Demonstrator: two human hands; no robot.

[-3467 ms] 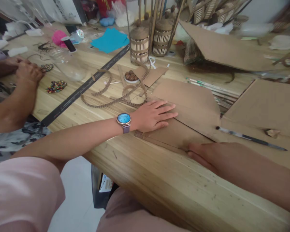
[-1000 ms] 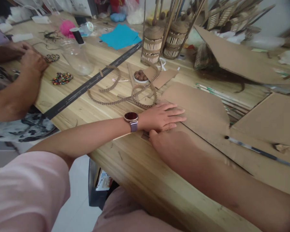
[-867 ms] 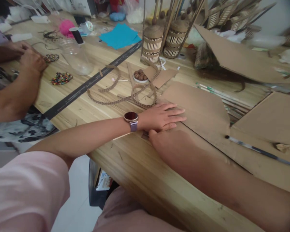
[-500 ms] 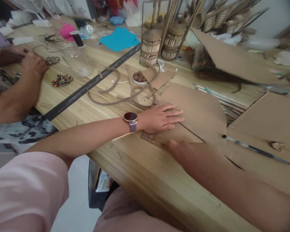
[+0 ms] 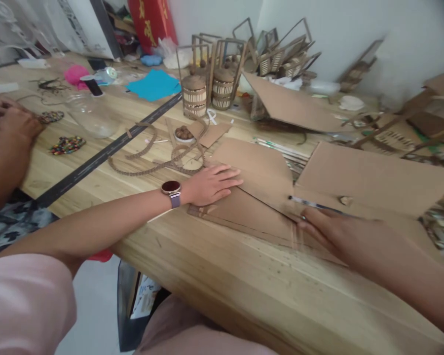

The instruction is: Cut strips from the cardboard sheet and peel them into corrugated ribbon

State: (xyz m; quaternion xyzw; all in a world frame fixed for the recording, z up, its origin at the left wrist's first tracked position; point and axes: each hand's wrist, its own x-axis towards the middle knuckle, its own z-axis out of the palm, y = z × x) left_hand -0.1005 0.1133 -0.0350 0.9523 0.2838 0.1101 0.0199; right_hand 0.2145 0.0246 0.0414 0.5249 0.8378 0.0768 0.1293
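My left hand (image 5: 216, 185), a watch on its wrist, lies flat with its fingers stretched out on a brown cardboard piece (image 5: 255, 212). A dark slit or edge line runs from its fingertips towards the right. At the right end of that line, my right hand (image 5: 320, 227) is curled with its fingertips pinched low at the cardboard; motion blurs it, and whatever it may hold is hidden. Just behind those fingers a pen (image 5: 303, 201) lies on the cardboard, partly covered by the hand. A rounded cardboard sheet (image 5: 259, 167) adjoins the line on its far side.
Coiled cardboard strips (image 5: 140, 170) and a small bowl of brown balls (image 5: 184, 134) sit left of centre. Lantern-like woven models (image 5: 195, 93) stand behind. A glass jar (image 5: 92, 116), bead piles (image 5: 67, 145), blue paper (image 5: 155, 85) and another person's hands (image 5: 17, 118) are at left.
My right hand has moved right along the cardboard, from near my left hand to beside the pen. My left hand stays flat on the cardboard. The view has shifted right.
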